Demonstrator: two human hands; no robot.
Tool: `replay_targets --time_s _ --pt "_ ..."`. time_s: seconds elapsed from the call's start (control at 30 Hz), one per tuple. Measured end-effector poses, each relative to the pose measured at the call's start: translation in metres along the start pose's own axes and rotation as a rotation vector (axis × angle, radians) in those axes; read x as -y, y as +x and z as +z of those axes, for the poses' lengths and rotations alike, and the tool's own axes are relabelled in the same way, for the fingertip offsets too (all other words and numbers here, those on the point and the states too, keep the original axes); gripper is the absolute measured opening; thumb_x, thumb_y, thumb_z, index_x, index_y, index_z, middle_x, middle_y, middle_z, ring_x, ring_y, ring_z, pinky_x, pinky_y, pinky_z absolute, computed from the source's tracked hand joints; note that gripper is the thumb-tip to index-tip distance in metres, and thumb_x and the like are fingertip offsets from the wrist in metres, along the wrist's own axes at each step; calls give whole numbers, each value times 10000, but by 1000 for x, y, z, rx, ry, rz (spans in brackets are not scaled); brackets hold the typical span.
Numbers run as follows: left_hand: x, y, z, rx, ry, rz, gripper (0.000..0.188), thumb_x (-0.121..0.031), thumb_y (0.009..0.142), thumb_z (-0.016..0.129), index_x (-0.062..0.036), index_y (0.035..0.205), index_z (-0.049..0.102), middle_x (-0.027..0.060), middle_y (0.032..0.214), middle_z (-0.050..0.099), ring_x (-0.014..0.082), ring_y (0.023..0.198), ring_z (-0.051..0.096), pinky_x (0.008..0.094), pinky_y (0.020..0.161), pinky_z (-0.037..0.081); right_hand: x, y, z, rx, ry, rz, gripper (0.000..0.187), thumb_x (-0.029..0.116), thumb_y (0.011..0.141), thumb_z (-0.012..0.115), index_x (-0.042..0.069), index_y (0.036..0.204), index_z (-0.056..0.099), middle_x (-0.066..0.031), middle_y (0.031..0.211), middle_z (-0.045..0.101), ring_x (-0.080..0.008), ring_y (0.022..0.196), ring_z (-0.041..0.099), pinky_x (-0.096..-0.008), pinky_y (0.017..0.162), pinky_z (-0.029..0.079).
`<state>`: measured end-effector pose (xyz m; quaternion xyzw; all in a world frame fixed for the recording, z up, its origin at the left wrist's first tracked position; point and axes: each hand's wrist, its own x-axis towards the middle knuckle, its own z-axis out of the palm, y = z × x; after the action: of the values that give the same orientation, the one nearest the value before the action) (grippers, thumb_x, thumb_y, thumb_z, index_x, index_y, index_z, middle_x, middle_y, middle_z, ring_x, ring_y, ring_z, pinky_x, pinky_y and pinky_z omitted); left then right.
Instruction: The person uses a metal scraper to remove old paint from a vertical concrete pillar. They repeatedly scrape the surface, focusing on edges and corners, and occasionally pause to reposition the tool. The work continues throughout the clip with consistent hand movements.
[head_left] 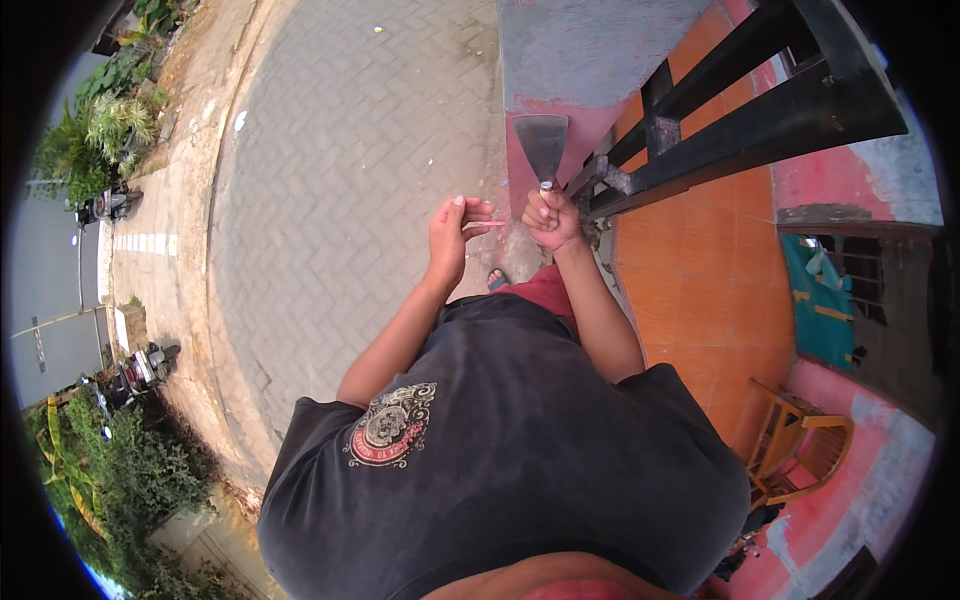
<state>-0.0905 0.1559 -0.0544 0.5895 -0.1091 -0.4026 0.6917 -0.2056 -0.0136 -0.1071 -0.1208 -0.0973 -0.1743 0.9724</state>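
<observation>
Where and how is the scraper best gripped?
Probably by the handle of the scraper, from the body side, fingers wrapped around it, as the right hand does. The flat blade points away from the body and flares to a wide far edge; the narrow handle end faces the wearer.

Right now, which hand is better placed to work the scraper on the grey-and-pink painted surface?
Right, likely: the right hand has its grip closed on the scraper, which points toward the painted surface. The left hand is apart from the scraper.
</observation>
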Motion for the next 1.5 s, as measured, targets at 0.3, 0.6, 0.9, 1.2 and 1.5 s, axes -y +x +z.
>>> replay_targets --time_s 0.3,0.6,0.9,1.2,1.5 --pt "-8 -13 -1 -23 19 42 362 -334 1089 435 -14 1111 602 152 1034 709 208 942 674 372 816 570 4 17 19 52 -34 68 173 184 936 689 136 1098 653 0 688 554 -35 442 346 -209 467 297" --pt "-12 -9 9 -30 -7 80 348 -312 1090 434 -13 1104 610 144 1013 714 197 921 677 354 804 573 1 19 5 -50 -35 53 95 189 932 686 99 929 654 7 667 510 -46 456 348 -224 489 299" --pt "-9 -6 29 -2 -33 123 346 -308 1091 433 -7 1093 603 141 996 705 200 917 681 355 795 570 -6 12 8 -21 11 20 225 190 930 697 135 1136 624 -18 708 558 -56 443 352 -229 471 291" --pt "-60 15 41 -324 -45 686 213 -180 1077 461 -16 1067 596 108 934 672 183 856 653 333 803 554 2 -38 13 -44 50 150 329 120 965 657 178 1284 601 -20 747 580 -43 471 370 -212 468 308" --pt "-119 9 161 -37 229 1290 220 -144 1027 473 -24 1205 518 181 1086 630 255 1035 615 431 933 507 139 -150 21 -253 -1019 644 310 103 916 741 58 1208 644 -5 754 660 -39 587 558 -203 477 365"
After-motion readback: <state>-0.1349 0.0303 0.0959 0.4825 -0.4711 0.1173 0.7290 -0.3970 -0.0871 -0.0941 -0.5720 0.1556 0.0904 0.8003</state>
